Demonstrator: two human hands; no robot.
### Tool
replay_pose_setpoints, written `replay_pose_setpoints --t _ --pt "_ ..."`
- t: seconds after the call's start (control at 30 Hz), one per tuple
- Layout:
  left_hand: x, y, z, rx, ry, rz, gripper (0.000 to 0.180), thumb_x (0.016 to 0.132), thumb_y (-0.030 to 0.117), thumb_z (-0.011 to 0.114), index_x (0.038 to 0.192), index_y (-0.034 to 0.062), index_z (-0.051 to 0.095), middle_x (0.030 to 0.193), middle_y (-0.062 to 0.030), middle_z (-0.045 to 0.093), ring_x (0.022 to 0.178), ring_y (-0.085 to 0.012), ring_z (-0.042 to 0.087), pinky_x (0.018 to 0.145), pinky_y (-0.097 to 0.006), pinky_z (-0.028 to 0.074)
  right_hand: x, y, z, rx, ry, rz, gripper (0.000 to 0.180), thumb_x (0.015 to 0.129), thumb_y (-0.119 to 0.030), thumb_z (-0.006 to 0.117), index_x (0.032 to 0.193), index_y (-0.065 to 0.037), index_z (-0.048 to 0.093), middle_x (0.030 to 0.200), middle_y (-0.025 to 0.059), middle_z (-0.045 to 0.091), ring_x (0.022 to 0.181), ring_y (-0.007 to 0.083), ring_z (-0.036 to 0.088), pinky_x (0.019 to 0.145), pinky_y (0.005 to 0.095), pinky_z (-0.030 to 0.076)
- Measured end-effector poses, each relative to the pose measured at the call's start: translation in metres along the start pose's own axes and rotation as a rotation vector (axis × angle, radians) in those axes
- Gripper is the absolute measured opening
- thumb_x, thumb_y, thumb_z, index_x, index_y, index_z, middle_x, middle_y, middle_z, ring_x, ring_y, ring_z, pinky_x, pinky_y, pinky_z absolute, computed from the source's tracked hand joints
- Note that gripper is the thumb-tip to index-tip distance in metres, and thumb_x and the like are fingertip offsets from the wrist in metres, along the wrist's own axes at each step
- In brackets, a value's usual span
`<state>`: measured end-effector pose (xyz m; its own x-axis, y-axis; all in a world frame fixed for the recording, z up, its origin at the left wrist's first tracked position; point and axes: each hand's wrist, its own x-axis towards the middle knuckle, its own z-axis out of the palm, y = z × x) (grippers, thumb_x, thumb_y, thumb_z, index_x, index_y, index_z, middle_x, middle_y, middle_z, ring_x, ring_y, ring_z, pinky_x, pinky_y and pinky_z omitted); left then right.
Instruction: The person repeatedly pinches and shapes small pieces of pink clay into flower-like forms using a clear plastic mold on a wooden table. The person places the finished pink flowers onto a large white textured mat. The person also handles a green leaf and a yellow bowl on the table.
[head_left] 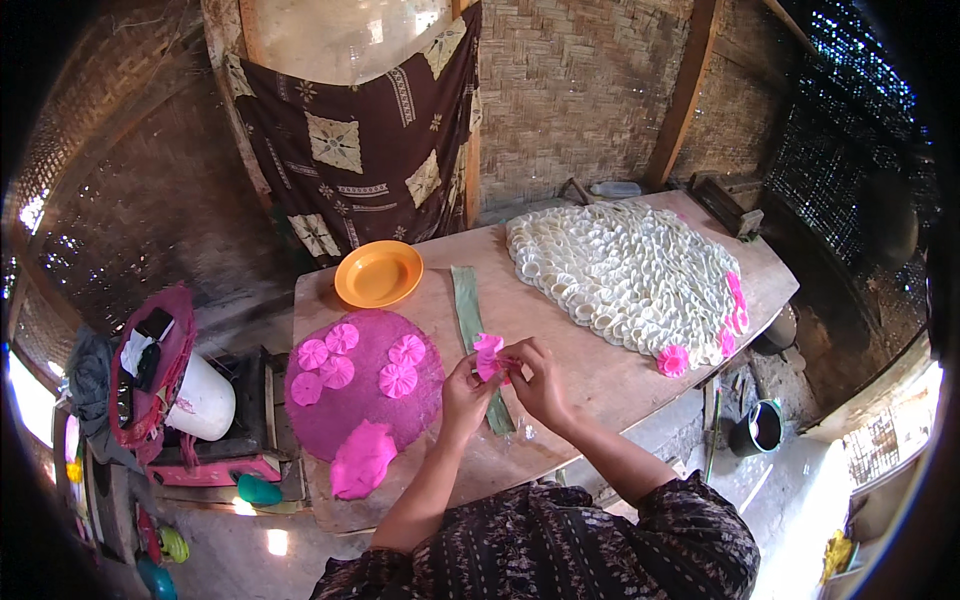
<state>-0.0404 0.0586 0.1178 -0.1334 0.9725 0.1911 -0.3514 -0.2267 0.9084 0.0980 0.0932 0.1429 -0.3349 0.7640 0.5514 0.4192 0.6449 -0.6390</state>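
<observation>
Over the table's front middle, my left hand (466, 393) and my right hand (538, 382) meet, fingers pinched around a pink ruffled piece (488, 352) that looks like soft dough. Left of them lies a round purple mat (350, 395) bearing several pink pleated rosettes (398, 379) and a smooth pink dough-like lump (364, 460) at its near edge. A long green strip (468, 305), leaf-like, runs under my hands. Past the mat sits a shallow orange bowl (379, 275).
Many off-white cup-shaped pieces (620, 275) spread over the table's right, with pink rosettes (673, 360) along their edge. A white bucket (205, 400) and pink-rimmed basket (150, 350) stand left. A dark pail (758, 428) is on the floor at right. Patterned brown cloth (370, 140) hangs behind.
</observation>
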Motion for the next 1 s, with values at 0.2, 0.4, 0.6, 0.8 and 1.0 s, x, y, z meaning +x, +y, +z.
replay_pose_setpoints --t 0.2,0.4,0.6,0.8,1.0 --pt "-0.012 0.018 0.001 0.439 -0.162 0.101 0.036 0.085 -0.006 0.063 0.120 -0.0014 0.057 0.103 -0.0091 0.065 0.093 -0.0134 0.064 0.079 -0.028 0.053 0.009 -0.032 -0.056 -0.295 -0.224 -0.345 0.031 0.080 -0.005 0.059 0.111 -0.008 0.062 0.108 0.0100 0.061 0.097 0.0250 0.060 0.079 0.0407 0.044" --pt "-0.030 0.023 -0.003 0.219 -0.116 0.085 0.052 0.091 0.000 0.060 0.138 0.0051 0.039 0.111 -0.0154 0.065 0.100 -0.0179 0.065 0.083 -0.029 0.054 0.011 -0.039 -0.047 0.129 -0.362 -0.041 0.022 0.084 -0.011 0.066 0.102 -0.002 0.059 0.106 0.0174 0.058 0.084 0.0293 0.064 0.071 0.0400 0.051" --pt "-0.055 0.025 -0.038 -0.031 -0.076 -0.290 0.049 0.095 -0.001 0.051 0.139 0.0015 0.031 0.105 -0.0181 0.067 0.095 -0.0192 0.067 0.085 -0.030 0.054 0.026 -0.037 -0.018 0.153 -0.741 0.157 0.029 0.086 -0.015 0.066 0.113 -0.007 0.063 0.126 0.0169 0.053 0.095 0.0293 0.060 0.082 0.0399 0.051" --pt "-0.066 0.037 -0.076 -0.018 0.306 -0.180 0.049 0.094 -0.001 0.050 0.140 0.0036 0.033 0.101 -0.0148 0.066 0.089 -0.0153 0.065 0.080 -0.028 0.053 0.011 -0.084 0.009 -0.313 -0.326 -0.249 0.040 0.076 -0.001 0.059 0.108 -0.019 0.073 0.133 0.0103 0.051 0.112 0.0338 0.051 0.093 0.0449 0.041" --pt "-0.071 0.052 -0.099 -0.160 0.430 -0.082 0.046 0.093 0.009 0.054 0.137 0.0070 0.038 0.114 -0.0129 0.062 0.099 -0.0174 0.063 0.084 -0.034 0.054 0.012 -0.107 0.061 -0.459 -0.329 -0.461 0.038 0.074 -0.007 0.058 0.105 -0.019 0.074 0.142 0.0081 0.046 0.107 0.0279 0.050 0.087 0.0422 0.038"
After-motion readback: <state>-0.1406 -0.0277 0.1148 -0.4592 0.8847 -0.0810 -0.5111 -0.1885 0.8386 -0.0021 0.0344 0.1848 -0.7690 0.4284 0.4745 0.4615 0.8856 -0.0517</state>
